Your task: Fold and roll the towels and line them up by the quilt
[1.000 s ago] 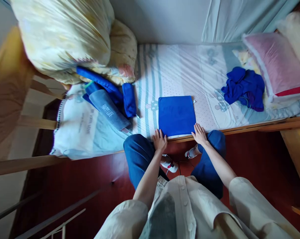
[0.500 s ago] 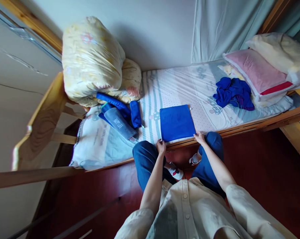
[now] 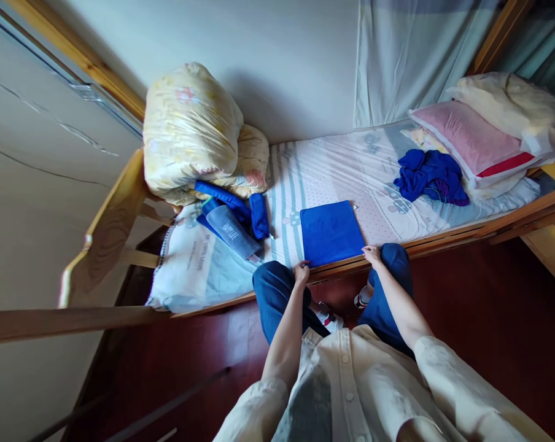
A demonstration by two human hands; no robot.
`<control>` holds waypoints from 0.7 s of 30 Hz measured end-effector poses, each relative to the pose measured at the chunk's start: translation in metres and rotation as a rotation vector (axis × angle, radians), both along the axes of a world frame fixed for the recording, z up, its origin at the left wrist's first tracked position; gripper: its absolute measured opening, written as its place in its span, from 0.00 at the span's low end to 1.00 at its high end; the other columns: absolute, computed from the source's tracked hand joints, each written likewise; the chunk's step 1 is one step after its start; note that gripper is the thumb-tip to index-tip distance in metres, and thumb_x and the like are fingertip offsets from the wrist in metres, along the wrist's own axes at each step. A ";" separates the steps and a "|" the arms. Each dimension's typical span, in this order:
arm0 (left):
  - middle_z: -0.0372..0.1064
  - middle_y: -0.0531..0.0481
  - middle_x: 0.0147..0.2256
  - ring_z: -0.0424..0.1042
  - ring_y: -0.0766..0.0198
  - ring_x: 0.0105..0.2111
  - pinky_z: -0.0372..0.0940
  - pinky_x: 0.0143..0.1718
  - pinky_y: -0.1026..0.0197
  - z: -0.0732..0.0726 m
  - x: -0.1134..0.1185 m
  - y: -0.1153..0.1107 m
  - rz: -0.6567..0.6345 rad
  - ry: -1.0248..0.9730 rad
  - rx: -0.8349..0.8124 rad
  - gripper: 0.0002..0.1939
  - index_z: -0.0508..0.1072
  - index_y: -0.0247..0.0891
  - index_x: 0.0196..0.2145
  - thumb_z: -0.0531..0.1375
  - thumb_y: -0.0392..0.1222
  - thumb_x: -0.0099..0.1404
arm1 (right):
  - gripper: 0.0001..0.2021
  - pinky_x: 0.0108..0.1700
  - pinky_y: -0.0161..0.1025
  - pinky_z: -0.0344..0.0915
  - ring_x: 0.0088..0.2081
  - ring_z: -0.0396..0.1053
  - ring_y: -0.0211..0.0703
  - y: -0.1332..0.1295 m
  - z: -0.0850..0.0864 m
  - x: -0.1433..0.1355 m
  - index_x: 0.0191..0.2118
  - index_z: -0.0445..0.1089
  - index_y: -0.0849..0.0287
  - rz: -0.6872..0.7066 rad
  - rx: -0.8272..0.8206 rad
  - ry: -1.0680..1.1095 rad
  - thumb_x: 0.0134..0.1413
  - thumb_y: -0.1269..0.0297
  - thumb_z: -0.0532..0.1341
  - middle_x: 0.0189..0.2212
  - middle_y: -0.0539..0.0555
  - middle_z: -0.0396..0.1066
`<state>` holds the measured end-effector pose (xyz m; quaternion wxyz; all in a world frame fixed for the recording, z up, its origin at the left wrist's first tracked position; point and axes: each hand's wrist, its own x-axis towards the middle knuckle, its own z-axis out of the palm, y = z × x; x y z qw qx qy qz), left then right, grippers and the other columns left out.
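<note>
A folded blue cloth (image 3: pixel 333 233) lies flat as a near square at the front edge of the bed. My left hand (image 3: pixel 301 272) pinches its near left corner, and my right hand (image 3: pixel 371 254) pinches the near right corner. Left of it on the sheet lie a grey-blue rolled towel (image 3: pixel 234 233) with white lettering and several rolled blue cloths (image 3: pixel 260 216). A crumpled blue garment (image 3: pixel 430 175) sits farther right, beside the pink pillow.
A bulky yellow quilt (image 3: pixel 192 129) is heaped against the wall at the left. The pink pillow (image 3: pixel 475 135) is at the right end. A wooden headboard (image 3: pixel 107 230) and bed rail (image 3: pixel 443 240) border the bed.
The view has shifted slightly, so the bed's left end appears farther right and lower. Both hands still hold the near corners of the folded cloth.
</note>
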<state>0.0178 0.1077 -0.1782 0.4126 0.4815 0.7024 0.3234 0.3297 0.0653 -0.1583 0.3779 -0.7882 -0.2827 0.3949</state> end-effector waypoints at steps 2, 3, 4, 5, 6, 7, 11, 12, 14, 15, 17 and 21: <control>0.75 0.45 0.28 0.77 0.51 0.37 0.72 0.48 0.50 0.004 -0.001 -0.001 0.015 -0.004 -0.036 0.09 0.80 0.39 0.31 0.59 0.34 0.56 | 0.07 0.30 0.31 0.71 0.24 0.73 0.38 -0.002 0.000 0.002 0.30 0.76 0.59 0.025 0.005 -0.005 0.54 0.67 0.61 0.20 0.49 0.73; 0.76 0.45 0.28 0.77 0.51 0.37 0.72 0.48 0.51 0.005 -0.001 -0.001 0.021 -0.009 -0.050 0.09 0.81 0.38 0.31 0.59 0.34 0.56 | 0.07 0.30 0.32 0.72 0.24 0.74 0.39 -0.002 0.000 0.004 0.32 0.78 0.60 0.036 0.011 -0.009 0.54 0.67 0.61 0.21 0.50 0.74; 0.76 0.45 0.28 0.77 0.52 0.37 0.72 0.46 0.52 0.007 -0.001 -0.001 0.022 -0.017 -0.058 0.10 0.81 0.37 0.32 0.59 0.34 0.56 | 0.08 0.31 0.32 0.73 0.25 0.75 0.39 -0.002 0.000 0.005 0.35 0.79 0.61 0.047 0.019 -0.016 0.53 0.68 0.62 0.21 0.50 0.75; 0.75 0.46 0.27 0.77 0.53 0.36 0.72 0.44 0.54 0.008 -0.001 -0.001 0.020 -0.027 -0.064 0.12 0.82 0.36 0.35 0.59 0.35 0.56 | 0.10 0.33 0.32 0.74 0.27 0.76 0.40 -0.002 0.000 0.006 0.38 0.80 0.61 0.058 0.029 -0.026 0.51 0.69 0.62 0.22 0.50 0.76; 0.74 0.47 0.26 0.76 0.55 0.33 0.72 0.41 0.56 0.009 -0.001 -0.001 0.015 -0.037 -0.068 0.14 0.83 0.35 0.38 0.60 0.34 0.55 | 0.12 0.36 0.33 0.75 0.29 0.77 0.40 -0.002 0.000 0.007 0.40 0.81 0.61 0.067 0.040 -0.038 0.50 0.71 0.62 0.24 0.49 0.77; 0.73 0.48 0.25 0.74 0.57 0.31 0.71 0.38 0.57 0.009 -0.001 0.000 0.007 -0.047 -0.070 0.17 0.83 0.33 0.41 0.61 0.34 0.54 | 0.14 0.39 0.35 0.76 0.30 0.78 0.41 -0.002 -0.001 0.007 0.41 0.81 0.60 0.075 0.052 -0.052 0.48 0.72 0.63 0.25 0.49 0.78; 0.65 0.56 0.20 0.65 0.65 0.22 0.64 0.28 0.63 0.009 0.000 0.003 -0.010 -0.071 -0.063 0.24 0.82 0.30 0.47 0.62 0.33 0.51 | 0.14 0.50 0.40 0.76 0.37 0.79 0.44 0.000 -0.004 0.009 0.42 0.82 0.60 0.091 0.103 -0.101 0.46 0.71 0.66 0.32 0.52 0.82; 0.64 0.57 0.20 0.63 0.66 0.21 0.63 0.27 0.64 0.008 0.001 0.004 -0.005 -0.072 -0.056 0.23 0.82 0.30 0.46 0.62 0.33 0.51 | 0.14 0.51 0.41 0.76 0.38 0.79 0.44 0.001 -0.004 0.009 0.42 0.82 0.60 0.092 0.113 -0.111 0.47 0.70 0.66 0.34 0.53 0.82; 0.63 0.57 0.20 0.63 0.67 0.22 0.62 0.27 0.64 0.006 0.003 0.008 0.014 -0.069 -0.041 0.19 0.82 0.31 0.43 0.63 0.36 0.53 | 0.13 0.53 0.42 0.75 0.40 0.79 0.45 0.003 -0.006 0.009 0.42 0.82 0.60 0.090 0.126 -0.130 0.49 0.69 0.66 0.35 0.54 0.83; 0.63 0.56 0.20 0.63 0.66 0.22 0.62 0.27 0.64 0.005 0.004 0.009 0.024 -0.066 -0.035 0.17 0.81 0.32 0.41 0.63 0.37 0.54 | 0.13 0.53 0.42 0.75 0.40 0.79 0.46 0.004 -0.007 0.010 0.43 0.82 0.60 0.090 0.128 -0.138 0.50 0.68 0.65 0.35 0.54 0.83; 0.64 0.55 0.21 0.66 0.64 0.24 0.65 0.30 0.62 0.002 0.005 0.013 0.047 -0.056 -0.024 0.13 0.81 0.34 0.38 0.63 0.39 0.55 | 0.13 0.53 0.43 0.75 0.40 0.78 0.46 0.008 -0.009 0.010 0.42 0.82 0.60 0.088 0.126 -0.154 0.52 0.67 0.65 0.35 0.54 0.82; 0.74 0.44 0.35 0.75 0.56 0.39 0.72 0.44 0.56 -0.004 0.006 0.021 0.107 -0.019 0.020 0.08 0.79 0.35 0.35 0.64 0.39 0.57 | 0.11 0.56 0.44 0.73 0.44 0.77 0.48 0.018 -0.013 0.010 0.41 0.81 0.61 0.072 0.117 -0.188 0.53 0.66 0.65 0.40 0.57 0.82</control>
